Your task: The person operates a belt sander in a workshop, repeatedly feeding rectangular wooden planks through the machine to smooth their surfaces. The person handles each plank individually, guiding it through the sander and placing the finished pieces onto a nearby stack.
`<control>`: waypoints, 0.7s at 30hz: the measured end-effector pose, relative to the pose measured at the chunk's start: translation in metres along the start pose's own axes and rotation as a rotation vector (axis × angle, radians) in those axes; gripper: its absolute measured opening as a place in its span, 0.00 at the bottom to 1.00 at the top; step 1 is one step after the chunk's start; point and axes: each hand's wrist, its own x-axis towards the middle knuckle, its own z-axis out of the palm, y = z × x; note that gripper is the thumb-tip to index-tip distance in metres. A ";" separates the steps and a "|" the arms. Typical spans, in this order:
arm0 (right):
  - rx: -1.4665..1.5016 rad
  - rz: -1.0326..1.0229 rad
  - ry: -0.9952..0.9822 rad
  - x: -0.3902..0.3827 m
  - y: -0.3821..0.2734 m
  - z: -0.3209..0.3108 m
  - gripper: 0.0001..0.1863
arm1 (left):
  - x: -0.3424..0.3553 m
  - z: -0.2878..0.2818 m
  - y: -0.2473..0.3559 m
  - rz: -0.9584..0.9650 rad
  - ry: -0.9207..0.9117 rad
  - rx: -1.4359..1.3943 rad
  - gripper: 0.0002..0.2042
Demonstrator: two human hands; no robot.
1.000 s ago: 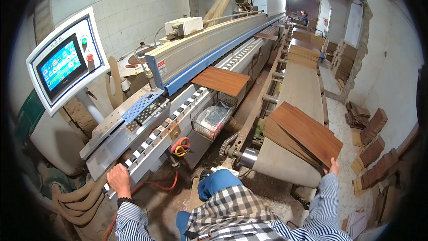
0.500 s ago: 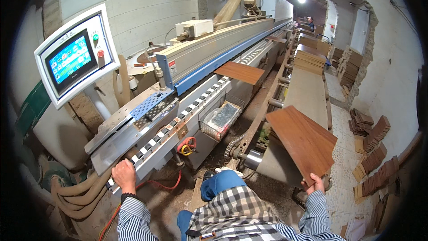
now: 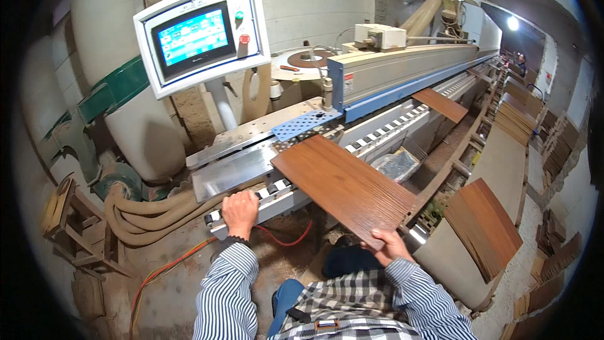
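Observation:
My right hand (image 3: 391, 249) grips the near corner of a brown wood-grain panel (image 3: 343, 186), thumb on top. The panel's far end lies over the machine's roller rail, beside the blue perforated plate (image 3: 306, 124). Closed over the near end of the roller rail (image 3: 275, 189) is my left hand (image 3: 240, 213), apart from the panel. A second brown panel (image 3: 440, 105) sits farther along the rail, against the blue guide edge. To the right, a stack of similar brown panels (image 3: 483, 230) rests on the grey conveyor.
A control panel with a lit screen (image 3: 195, 38) stands at the left on a post. Ribbed hoses (image 3: 145, 223) and a wooden stool (image 3: 85, 230) are below it. The grey conveyor (image 3: 503, 157) runs away on the right with board stacks. A red hose (image 3: 286, 239) lies on the floor.
My right hand has brought a panel from the conveyor stack leftward onto the roller rail. My left hand stays on the rail's end. The view has turned left.

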 end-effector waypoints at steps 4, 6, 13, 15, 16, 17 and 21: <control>-0.003 0.128 -0.107 0.026 0.037 0.050 0.20 | 0.001 0.003 0.002 0.003 0.007 -0.041 0.13; -0.039 0.209 -0.176 0.032 0.044 0.070 0.20 | 0.002 0.002 0.002 -0.004 -0.003 -0.052 0.13; -0.366 0.299 -0.282 0.045 0.074 0.097 0.16 | 0.000 0.000 0.001 -0.007 0.004 -0.049 0.13; -0.382 0.264 -0.263 0.045 0.074 0.100 0.16 | 0.001 0.001 0.001 -0.007 0.002 -0.058 0.13; -0.391 0.245 -0.252 0.044 0.073 0.101 0.15 | 0.001 0.002 0.001 -0.006 0.001 -0.064 0.13; -0.381 0.243 -0.238 0.044 0.072 0.102 0.15 | 0.001 0.002 0.002 -0.007 0.000 -0.062 0.13; -0.336 0.219 -0.182 0.039 0.073 0.108 0.16 | 0.001 0.002 0.002 -0.003 -0.004 -0.049 0.13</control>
